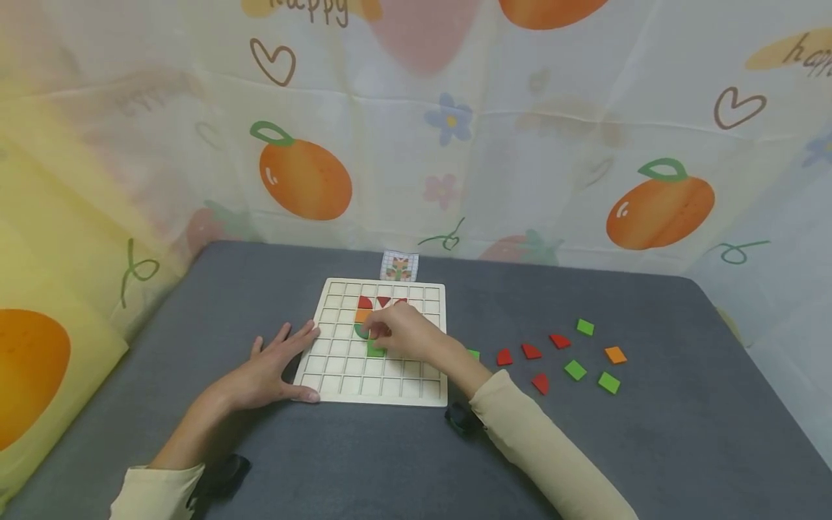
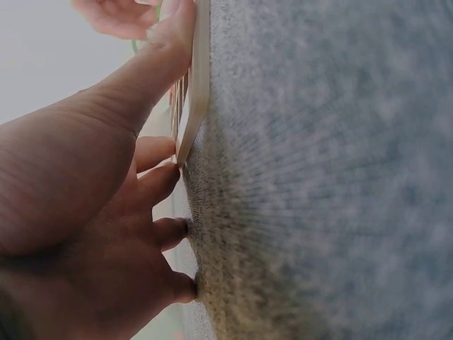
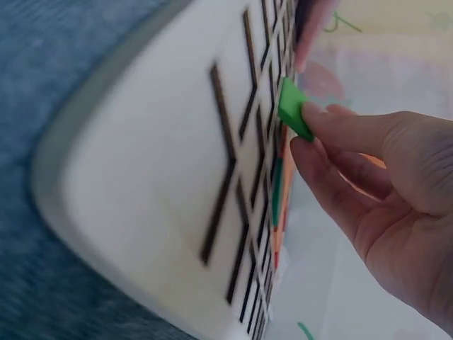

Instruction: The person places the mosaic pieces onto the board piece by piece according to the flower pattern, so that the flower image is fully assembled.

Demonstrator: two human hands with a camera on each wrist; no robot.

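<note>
My right hand [image 1: 406, 331] pinches a green square tile [image 3: 291, 108] between thumb and fingers, tilted just over the white grid board [image 1: 338, 365]. My left hand [image 1: 276, 368] lies spread along the board's left side, its thumb [image 2: 170, 42] at the near left corner and the other fingertips at the edge and the tabletop. Set in the grid are a red quarter-round tile [image 1: 365, 302], a red triangle [image 1: 384, 301], an orange square [image 1: 362, 315] and a dark green rounded tile [image 1: 360, 331]. Part of another red tile [image 1: 401, 300] shows behind my right hand.
Loose on the grey table [image 1: 520, 448], right of the board, lie several red tiles [image 1: 531, 351], several green squares [image 1: 575, 370] and an orange square [image 1: 614, 354]. A small pattern card [image 1: 399, 266] stands behind the board. A fruit-print cloth [image 1: 390, 159] hangs at the back.
</note>
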